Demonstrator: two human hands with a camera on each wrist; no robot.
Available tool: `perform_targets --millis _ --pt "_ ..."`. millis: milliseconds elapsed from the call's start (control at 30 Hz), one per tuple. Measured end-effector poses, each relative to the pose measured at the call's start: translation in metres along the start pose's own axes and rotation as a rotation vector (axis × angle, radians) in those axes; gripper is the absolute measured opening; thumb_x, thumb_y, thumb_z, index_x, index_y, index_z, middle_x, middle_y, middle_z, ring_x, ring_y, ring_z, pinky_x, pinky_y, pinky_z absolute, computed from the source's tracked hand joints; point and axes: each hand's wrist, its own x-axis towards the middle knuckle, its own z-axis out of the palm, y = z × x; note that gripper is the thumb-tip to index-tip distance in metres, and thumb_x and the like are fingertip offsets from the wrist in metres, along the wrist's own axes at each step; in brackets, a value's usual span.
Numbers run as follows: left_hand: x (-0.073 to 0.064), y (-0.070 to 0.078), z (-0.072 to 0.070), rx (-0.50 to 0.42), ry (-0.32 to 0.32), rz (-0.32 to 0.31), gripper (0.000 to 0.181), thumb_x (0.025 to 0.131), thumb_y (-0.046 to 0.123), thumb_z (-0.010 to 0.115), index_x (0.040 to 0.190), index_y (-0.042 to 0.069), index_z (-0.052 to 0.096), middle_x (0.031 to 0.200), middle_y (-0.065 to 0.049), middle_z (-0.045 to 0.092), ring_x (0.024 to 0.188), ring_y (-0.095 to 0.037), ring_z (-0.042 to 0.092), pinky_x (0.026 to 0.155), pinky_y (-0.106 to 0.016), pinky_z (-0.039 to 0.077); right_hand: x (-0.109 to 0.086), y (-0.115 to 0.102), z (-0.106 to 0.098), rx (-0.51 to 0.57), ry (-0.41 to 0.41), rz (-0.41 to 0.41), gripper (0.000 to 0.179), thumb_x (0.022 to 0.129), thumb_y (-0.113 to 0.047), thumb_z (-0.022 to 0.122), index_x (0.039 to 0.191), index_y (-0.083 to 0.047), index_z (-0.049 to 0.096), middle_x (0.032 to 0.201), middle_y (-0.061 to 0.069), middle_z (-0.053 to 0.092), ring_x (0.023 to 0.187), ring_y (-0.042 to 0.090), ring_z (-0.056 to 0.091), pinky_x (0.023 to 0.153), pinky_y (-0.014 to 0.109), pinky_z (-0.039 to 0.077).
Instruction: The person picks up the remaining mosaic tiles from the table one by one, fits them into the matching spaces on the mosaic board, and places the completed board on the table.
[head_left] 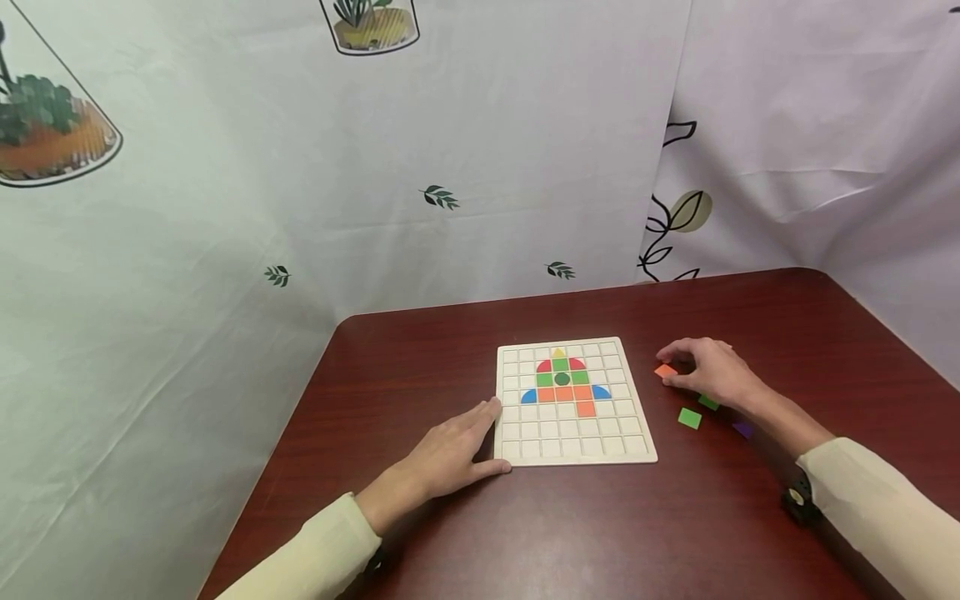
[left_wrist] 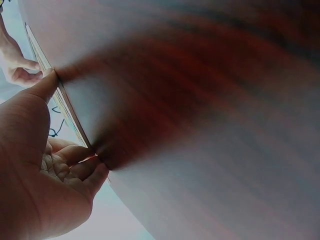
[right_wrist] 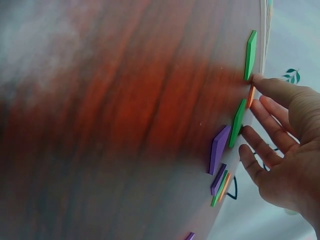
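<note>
A pale square grid board (head_left: pixel 525 450) lies on the table, bearing a figure of red, green, orange, blue and yellow pieces. Against its left edge rests my left hand (head_left: pixel 450 454), fingers extended and thumb at the near left corner; the left wrist view shows the fingertips and thumb (left_wrist: pixel 45 86) touching that edge. To the right of the board, my right hand (head_left: pixel 716 371) pinches an orange square tile (head_left: pixel 664 371) between thumb and index finger. Under and beside this hand lie a green tile (head_left: pixel 690 418), a second green tile (head_left: pixel 708 402) and a purple piece (head_left: pixel 743 429).
The dark red-brown table (head_left: pixel 375 375) ends at a white printed curtain (head_left: pixel 487 125) behind and at the left. In the right wrist view, further purple pieces (right_wrist: pixel 218 179), a green one (right_wrist: pixel 218 189) and an orange one (right_wrist: pixel 224 187) lie beyond the right hand's fingers.
</note>
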Motion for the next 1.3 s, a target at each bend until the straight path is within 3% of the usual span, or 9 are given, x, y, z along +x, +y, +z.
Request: perform_targets --millis 167,400,1300 --pt "0.0001 0.0002 -0.0005 0.003 0.000 0.002 0.095 0.099 0.059 0.070 0.166 0.004 0.032 0.169 -0.015 0.037 0.153 -0.028 0.042 0.113 -0.049 0.047 -0.0006 -0.0012 -0.0002 -0.023 -0.009 -0.014 0.038 0.087 -0.007 0.087 0.120 0.005 0.074 0.116 0.025 0.073 0.105 0.041 0.068 0.096 0.066 0.042" --pt "0.0004 0.0003 -0.0008 0.007 -0.002 0.008 0.095 0.099 0.058 0.070 0.166 0.004 0.032 0.169 -0.015 0.037 0.152 -0.028 0.042 0.113 -0.047 0.047 -0.0029 -0.0028 -0.0005 -0.054 0.003 -0.022 0.035 0.087 -0.007 0.087 0.118 0.004 0.076 0.112 0.021 0.075 0.098 0.035 0.069 0.085 0.057 0.051" --pt "0.0022 0.0017 -0.0051 0.035 -0.033 -0.001 0.096 0.099 0.059 0.070 0.166 0.003 0.031 0.169 -0.015 0.037 0.150 -0.025 0.045 0.113 -0.045 0.047 -0.0051 -0.0035 -0.0019 -0.123 -0.009 -0.090 0.033 0.086 -0.010 0.089 0.114 0.003 0.078 0.108 0.017 0.076 0.095 0.033 0.069 0.081 0.055 0.056"
